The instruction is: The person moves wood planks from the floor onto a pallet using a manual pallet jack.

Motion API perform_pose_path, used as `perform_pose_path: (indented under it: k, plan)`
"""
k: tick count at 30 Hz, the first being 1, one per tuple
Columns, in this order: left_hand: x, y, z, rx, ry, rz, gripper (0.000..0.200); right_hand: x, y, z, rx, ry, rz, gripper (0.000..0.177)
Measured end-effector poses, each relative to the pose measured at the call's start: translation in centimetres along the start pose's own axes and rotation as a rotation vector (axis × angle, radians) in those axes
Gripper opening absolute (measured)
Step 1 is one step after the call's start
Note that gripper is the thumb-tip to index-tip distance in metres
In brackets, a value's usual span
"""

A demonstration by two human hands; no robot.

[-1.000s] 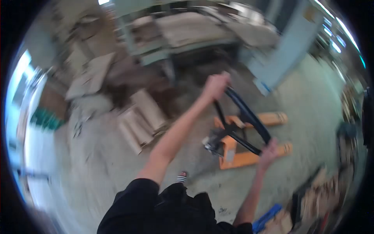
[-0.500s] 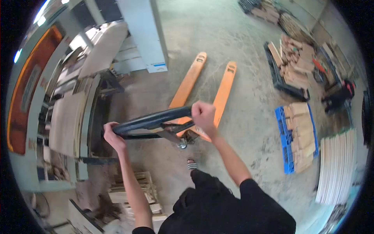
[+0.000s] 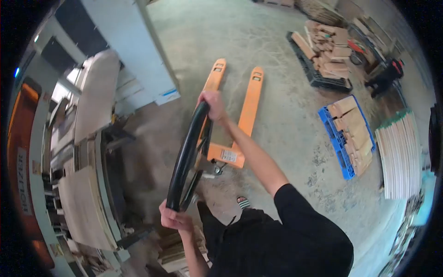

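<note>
Both my hands grip the black loop handle of an orange pallet jack. My left hand [image 3: 176, 217] is wrapped round the handle's near lower end, and my right hand [image 3: 212, 105] is closed round its far upper end. The pallet jack handle [image 3: 184, 157] is turned steeply, running from lower left to upper right in the view. Beyond it the two orange forks of the pallet jack [image 3: 249, 108] lie low over the floor with nothing on them. Part of the left fork is hidden behind my right hand and the handle. My sandalled foot [image 3: 243, 202] is just behind the jack.
At left stands a large machine [image 3: 23, 171] with stacked boards [image 3: 85, 207] beside it. A pale column [image 3: 124, 41] rises past the forks. On the right are a black pallet of wood pieces [image 3: 318, 83], a blue pallet [image 3: 339, 152] with wood and a stack of pale boards [image 3: 399, 157].
The handle has swung from nearly crosswise to steeply slanted, my right hand going forward and left, my left hand back toward me. My view has shifted and turned too.
</note>
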State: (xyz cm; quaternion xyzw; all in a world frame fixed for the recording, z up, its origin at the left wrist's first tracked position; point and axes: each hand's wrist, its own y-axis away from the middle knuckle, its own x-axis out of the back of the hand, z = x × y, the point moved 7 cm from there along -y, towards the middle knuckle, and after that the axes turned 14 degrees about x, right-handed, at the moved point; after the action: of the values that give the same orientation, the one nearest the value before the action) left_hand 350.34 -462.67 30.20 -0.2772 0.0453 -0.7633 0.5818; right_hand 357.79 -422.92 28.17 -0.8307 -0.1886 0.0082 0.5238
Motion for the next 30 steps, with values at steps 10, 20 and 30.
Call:
perform_pose_path:
  k: [10, 20, 30]
  plan:
    - [2.2, -13.4, -4.9, -0.181, 0.068, -0.188, 0.036, -5.1, -0.5, -2.1, -0.247, 0.023, 0.099, 0.036]
    - [3.2, -18.4, -8.8, -0.295, 0.04, -0.665, 0.046, -1.2, 9.3, -9.3, -0.643, 0.177, 0.473, 0.056]
    - [3.3, -21.4, -18.3, 0.291, 0.797, -0.419, 0.051, -1.1, 6.3, -16.3, -0.465, 0.275, 0.263, 0.048]
